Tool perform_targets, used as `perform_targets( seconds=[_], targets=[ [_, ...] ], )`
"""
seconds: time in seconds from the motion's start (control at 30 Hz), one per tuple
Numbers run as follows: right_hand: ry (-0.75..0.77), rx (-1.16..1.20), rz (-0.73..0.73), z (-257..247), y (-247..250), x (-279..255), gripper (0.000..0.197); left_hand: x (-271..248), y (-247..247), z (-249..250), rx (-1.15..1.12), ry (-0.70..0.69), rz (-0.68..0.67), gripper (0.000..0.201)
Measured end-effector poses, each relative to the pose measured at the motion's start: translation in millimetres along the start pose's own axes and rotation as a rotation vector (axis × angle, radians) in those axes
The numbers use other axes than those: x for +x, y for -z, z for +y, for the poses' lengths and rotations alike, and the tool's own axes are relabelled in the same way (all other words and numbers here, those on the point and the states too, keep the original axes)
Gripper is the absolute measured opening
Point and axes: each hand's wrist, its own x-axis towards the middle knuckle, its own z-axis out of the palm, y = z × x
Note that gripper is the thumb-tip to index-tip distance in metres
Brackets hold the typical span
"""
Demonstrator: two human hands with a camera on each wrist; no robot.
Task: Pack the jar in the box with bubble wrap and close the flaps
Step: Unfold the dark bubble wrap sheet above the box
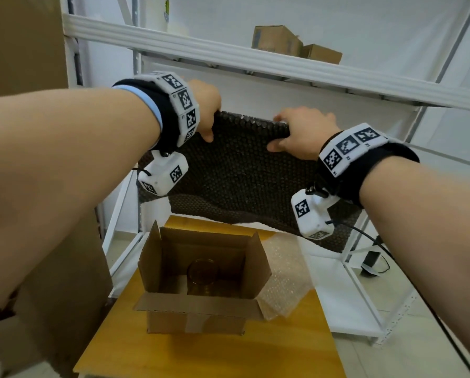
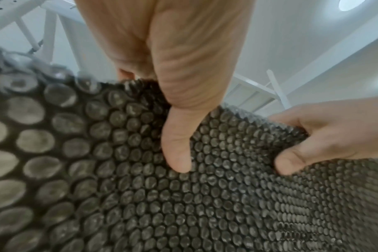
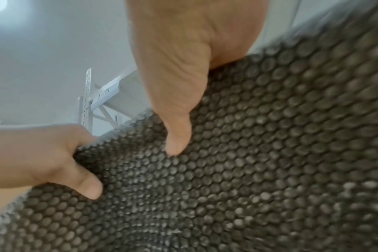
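Note:
A dark sheet of bubble wrap hangs in the air above the open cardboard box. My left hand pinches its top edge at the left, thumb on the near face. My right hand pinches the same edge further right. In the left wrist view the left hand presses its thumb into the bubble wrap; the right wrist view shows the right hand gripping the bubble wrap likewise. A clear glass jar stands inside the box, whose flaps stand open.
The box sits on a yellow wooden table. A clear bubble wrap sheet lies beside the box on the right. A white metal shelf rack stands behind, with small cartons on top. Large brown cartons stand at left.

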Motion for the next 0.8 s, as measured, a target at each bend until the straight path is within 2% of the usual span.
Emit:
perform_targets(
  seconds=[0.07,0.17,0.23,0.27,0.3,0.4,0.43,0.5,0.57,0.6,0.67,0.73,0.8],
  targets=[
    [-0.008,0.017,0.013,0.9,-0.4,3.7,0.04,3.7,-3.4,-2.7,-0.088,0.022,0.065,0.058],
    [-0.088,0.118,0.03,18.8,2.7,5.9,0.034,5.8,-12.8,-21.4,-0.39,0.22,0.213,0.096],
    [-0.154,0.186,0.034,35.4,1.5,5.0,0.031,6.9,-24.2,-33.8,-0.671,0.361,0.177,0.119],
    [-0.181,0.221,0.045,42.3,0.4,3.6,0.03,6.3,-29.3,-37.6,-0.802,0.384,0.12,0.124],
    [-0.201,0.247,0.069,47.8,-0.9,1.3,0.028,5.0,-34.0,-39.7,-0.94,0.388,0.05,0.122],
    [-0.228,0.32,0.135,58.2,-8.8,-4.6,0.024,-0.9,-40.7,-37.3,-1.392,0.322,-0.119,0.07],
    [-0.226,0.335,0.137,59.4,-12.1,-5.6,0.026,-2.2,-40.7,-36.0,-1.474,0.279,-0.166,0.067],
    [-0.209,0.322,0.042,58.4,-18.6,-6.9,0.04,2.3,-43.0,-31.1,-1.515,0.19,-0.172,0.079],
    [-0.189,0.298,-0.107,56.0,-20.8,-7.9,0.064,26.7,-55.0,-29.8,-1.494,0.145,-0.032,0.083],
    [-0.174,0.322,-0.144,52.4,-18.8,-9.5,0.075,32.7,-56.6,-26.0,-1.474,0.116,0.027,0.079],
    [-0.125,0.459,-0.166,42.7,-13.3,-9.2,0.09,23.9,-48.5,-8.2,-1.381,-0.009,0.063,0.057],
    [-0.06,0.6,-0.182,27.5,-7.6,-5.2,0.089,16.1,-42.4,8.8,-1.288,-0.145,0.066,0.048],
    [-0.025,0.738,-0.19,15.8,-5.3,-0.7,0.078,14.5,-40.9,22.9,-1.185,-0.238,0.05,0.056]
  ],
)
